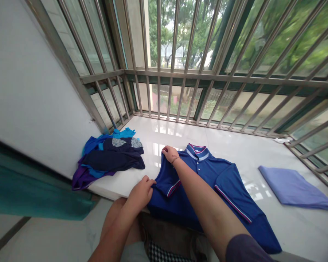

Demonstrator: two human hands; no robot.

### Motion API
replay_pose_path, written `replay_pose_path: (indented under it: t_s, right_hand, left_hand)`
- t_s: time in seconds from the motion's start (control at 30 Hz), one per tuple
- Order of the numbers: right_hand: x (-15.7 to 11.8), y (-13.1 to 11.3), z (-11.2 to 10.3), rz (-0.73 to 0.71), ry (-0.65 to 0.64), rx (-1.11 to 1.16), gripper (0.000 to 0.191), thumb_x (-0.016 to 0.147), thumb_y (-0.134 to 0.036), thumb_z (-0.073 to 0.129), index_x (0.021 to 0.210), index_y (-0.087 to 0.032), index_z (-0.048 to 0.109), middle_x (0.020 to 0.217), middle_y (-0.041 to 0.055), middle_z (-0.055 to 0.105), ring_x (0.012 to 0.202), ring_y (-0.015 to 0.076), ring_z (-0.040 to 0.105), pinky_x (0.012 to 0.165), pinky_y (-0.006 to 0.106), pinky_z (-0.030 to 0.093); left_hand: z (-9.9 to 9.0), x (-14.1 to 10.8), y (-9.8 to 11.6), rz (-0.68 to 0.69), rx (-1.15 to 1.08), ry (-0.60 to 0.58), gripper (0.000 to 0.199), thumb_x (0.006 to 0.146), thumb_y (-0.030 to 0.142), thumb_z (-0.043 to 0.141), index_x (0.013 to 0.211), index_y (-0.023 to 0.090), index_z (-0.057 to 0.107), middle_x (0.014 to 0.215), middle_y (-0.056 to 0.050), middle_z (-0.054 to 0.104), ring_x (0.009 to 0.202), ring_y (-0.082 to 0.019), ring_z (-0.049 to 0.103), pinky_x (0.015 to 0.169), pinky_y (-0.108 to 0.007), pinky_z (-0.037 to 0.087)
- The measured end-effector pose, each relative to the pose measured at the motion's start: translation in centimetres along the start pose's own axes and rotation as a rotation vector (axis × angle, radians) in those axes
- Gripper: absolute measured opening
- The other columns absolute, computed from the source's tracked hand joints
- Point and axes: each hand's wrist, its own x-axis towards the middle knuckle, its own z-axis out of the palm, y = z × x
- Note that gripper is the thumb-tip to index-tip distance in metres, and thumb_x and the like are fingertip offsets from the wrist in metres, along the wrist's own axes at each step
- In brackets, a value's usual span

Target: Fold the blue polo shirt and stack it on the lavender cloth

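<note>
A blue polo shirt (205, 178) with a striped collar and striped cuffs lies front up on the white ledge, its lower part hanging over the near edge. The sleeve on the left is folded inward, as is the one on the right. My left hand (142, 191) pinches the shirt's left side edge, low down by the sleeve. Farther up, my right hand (170, 153) pinches the same side near the shoulder, its forearm crossing over the shirt front and hiding part of it.
Rumpled clothes (112, 154) in navy, purple and bright blue are heaped at the ledge's left end. A folded lavender cloth (295, 187) lies on the right. Metal window bars (180, 98) enclose the white ledge (164, 129). A teal curtain (38, 193) hangs at the left.
</note>
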Motion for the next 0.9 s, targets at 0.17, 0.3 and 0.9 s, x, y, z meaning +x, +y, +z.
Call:
replay_pose_path:
  t_s: [0.17, 0.3, 0.9]
  right_hand:
    - [-0.4, -0.2, -0.8, -0.043, 0.062, -0.048, 0.025, 0.103, -0.025, 0.067, 0.127, -0.019, 0.072, 0.127, 0.0099, 0.071, 0.112, 0.0201, 0.066, 0.102, 0.03, 0.046]
    - [-4.0, -0.4, -2.2, -0.06, 0.167, -0.093, 0.031, 0.108, -0.027, 0.057, 0.136, -0.018, 0.067, 0.134, 0.014, 0.066, 0.124, 0.0256, 0.06, 0.111, 0.034, 0.043]
    - [-26.0, 3.3, 3.8, -0.307, 0.099, -0.154, 0.055, 0.105, -0.041, 0.062, 0.158, -0.034, 0.055, 0.168, 0.0062, 0.051, 0.155, 0.031, 0.046, 0.129, 0.056, 0.035]
  left_hand:
    - [0.5, 0.1, 0.7, 0.045, 0.036, 0.143, 0.031, 0.105, 0.021, 0.043, 0.115, 0.025, 0.073, 0.113, -0.01, 0.067, 0.107, -0.026, 0.067, 0.1, -0.039, 0.055]
    - [1.5, 2.8, 1.4, 0.155, 0.015, 0.234, 0.042, 0.1, 0.01, 0.04, 0.125, 0.022, 0.072, 0.125, -0.012, 0.072, 0.118, -0.027, 0.066, 0.109, -0.046, 0.055]
    - [3.7, 12.4, 3.2, 0.047, 0.26, 0.133, 0.067, 0.108, 0.049, 0.042, 0.17, 0.021, 0.038, 0.179, -0.012, 0.028, 0.165, -0.034, 0.027, 0.134, -0.06, 0.018]
